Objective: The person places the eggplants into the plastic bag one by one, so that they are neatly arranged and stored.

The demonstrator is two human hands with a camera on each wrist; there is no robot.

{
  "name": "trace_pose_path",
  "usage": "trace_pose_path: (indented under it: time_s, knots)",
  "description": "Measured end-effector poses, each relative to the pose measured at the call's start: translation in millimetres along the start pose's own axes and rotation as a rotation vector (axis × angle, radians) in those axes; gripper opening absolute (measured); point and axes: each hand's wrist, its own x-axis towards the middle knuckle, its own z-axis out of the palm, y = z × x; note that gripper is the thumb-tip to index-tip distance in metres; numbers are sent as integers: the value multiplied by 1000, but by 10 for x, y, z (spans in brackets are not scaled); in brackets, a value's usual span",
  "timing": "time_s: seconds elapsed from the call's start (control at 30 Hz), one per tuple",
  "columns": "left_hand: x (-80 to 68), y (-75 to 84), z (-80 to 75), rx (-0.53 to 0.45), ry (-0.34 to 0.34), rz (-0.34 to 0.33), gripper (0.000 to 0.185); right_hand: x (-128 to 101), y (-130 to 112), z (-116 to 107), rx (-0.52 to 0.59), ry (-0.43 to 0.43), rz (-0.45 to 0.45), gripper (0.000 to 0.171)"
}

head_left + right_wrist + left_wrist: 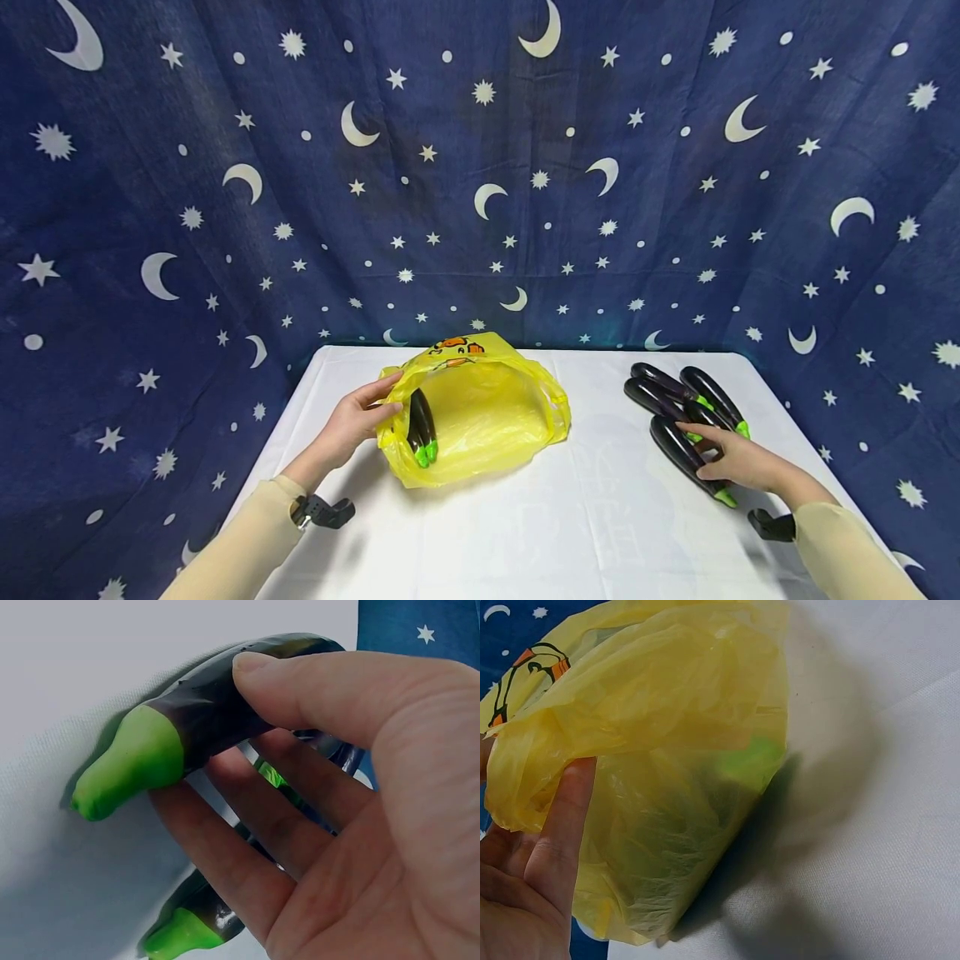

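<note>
A yellow plastic bag (487, 408) lies on its side, its mouth facing me. My left hand (351, 427) holds the left edge of that mouth between thumb and fingers; the left wrist view shows the thin plastic (660, 705) bunched there. Inside, two dark eggplants (424, 421) rest side by side against the left wall, green ends outward. At the right, my right hand (742, 461) grips the nearest eggplant (675, 448) of a group, thumb on one side and fingers on the other. Its green stem end (135, 761) sticks out past the fingers in the right wrist view.
Several more eggplants (705, 392) lie close together just beyond the right hand. All stand on a white-covered table (540, 533). A dark blue curtain (480, 250) with moons and stars hangs behind and at both sides.
</note>
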Motion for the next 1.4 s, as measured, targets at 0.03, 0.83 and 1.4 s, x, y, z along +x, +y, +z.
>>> trace_pose_path:
  time_s: [0.03, 0.83, 1.4]
  knots:
    - [1, 0, 0, -3, 0, 1, 61, 0, 1, 1, 4, -3, 2, 82]
    - [12, -6, 7, -6, 10, -17, 60, 16, 22, 45, 61, -6, 53, 85]
    - [10, -24, 5, 1, -11, -9, 59, 105, -192, 96, 279, -70, -80, 86]
